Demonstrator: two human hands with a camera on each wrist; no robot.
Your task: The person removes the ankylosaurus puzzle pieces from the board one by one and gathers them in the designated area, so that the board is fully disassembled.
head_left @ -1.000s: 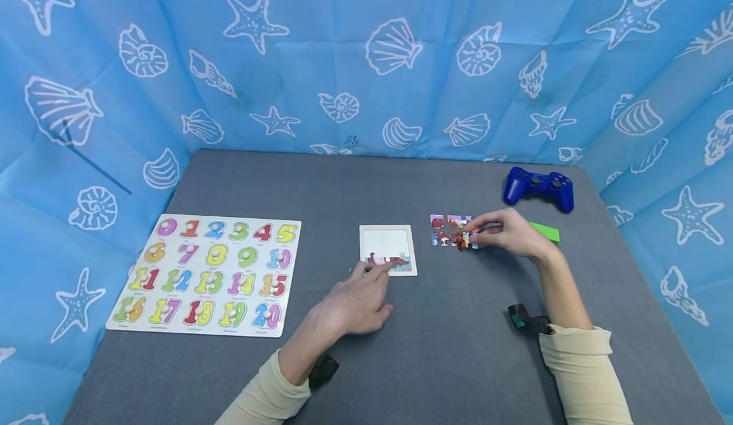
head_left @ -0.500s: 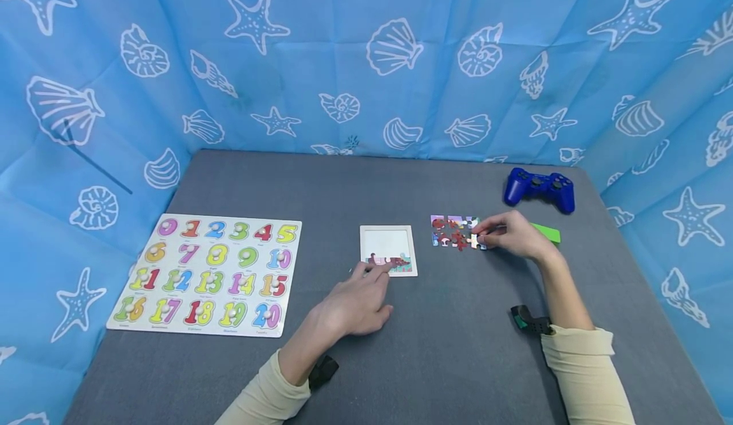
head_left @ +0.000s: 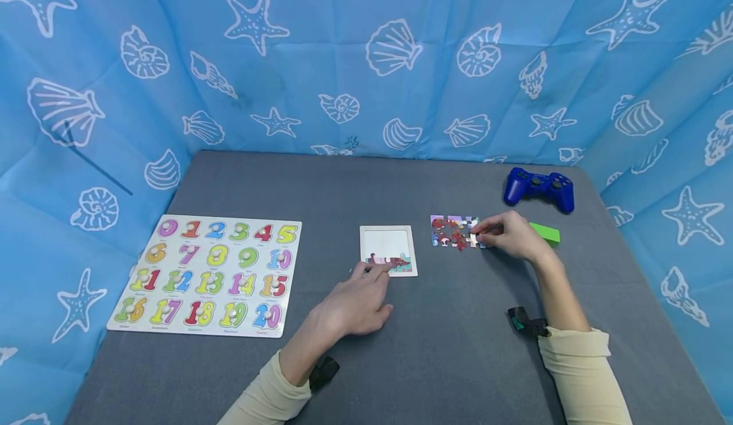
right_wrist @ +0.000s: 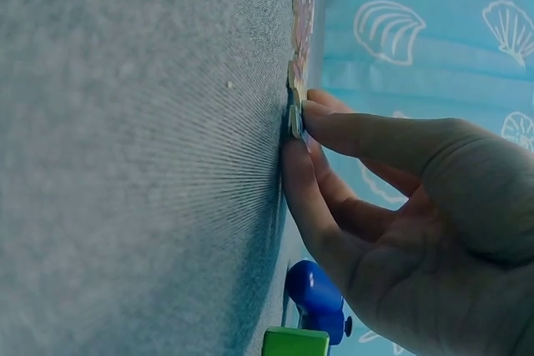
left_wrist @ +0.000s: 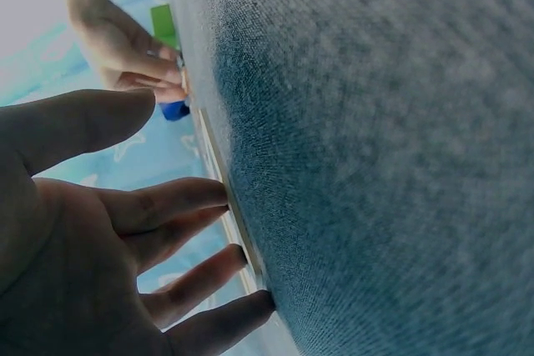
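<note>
A square white frame (head_left: 386,229) lies mid-table with a few joined puzzle pieces (head_left: 401,263) along its lower edge. My left hand (head_left: 357,298) rests its fingertips on the frame's lower left part, fingers extended; the left wrist view shows them spread at the frame's edge. To the right lies a group of loose puzzle pieces (head_left: 458,240). At that group's right edge my right hand (head_left: 509,234) pinches a puzzle piece (right_wrist: 295,121) between thumb and fingers, low against the table in the right wrist view.
A number board (head_left: 217,272) with knobbed pieces lies at the left. A blue game controller (head_left: 539,189) is at the back right, with a green block (head_left: 546,233) just below it, behind the right hand. A patterned blue curtain (head_left: 343,62) surrounds the back and sides.
Over the last second my right hand has moved slightly right, from the middle of the loose pieces to their right edge, uncovering some of them. The left hand has stayed still.
</note>
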